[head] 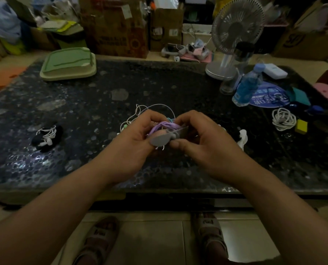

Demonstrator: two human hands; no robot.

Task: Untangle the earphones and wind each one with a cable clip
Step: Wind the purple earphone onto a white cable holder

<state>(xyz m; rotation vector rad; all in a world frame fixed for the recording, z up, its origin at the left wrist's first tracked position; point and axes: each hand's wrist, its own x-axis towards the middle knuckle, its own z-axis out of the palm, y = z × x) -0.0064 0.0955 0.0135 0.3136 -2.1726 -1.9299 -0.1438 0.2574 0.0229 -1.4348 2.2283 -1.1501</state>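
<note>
Bunched purple earphone cable [164, 125] above the table's [102, 104] middle, lying across a grey cable clip [166, 138]. Pinched from 9 o'clock by the left hand [132, 144], fingers [149, 116] curled over the bundle, thumb against the clip. Clamped from 3 o'clock by the right hand [203, 142], fingers [186, 119] bent onto cable and clip. Loose white earphone wire [155, 106] looping out at 12 o'clock. Far at 9 o'clock, white earphones [48, 133] wound in a black clip [58, 131]; at 3 o'clock, a white coil [283, 119].

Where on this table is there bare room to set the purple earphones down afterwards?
Bare tabletop between the green tray and the left hand holding the purple earphones; also near-left, in front of the clipped white earphones. Crowded at right: fan, blue bottle, coiled white cable, yellow block.
</note>
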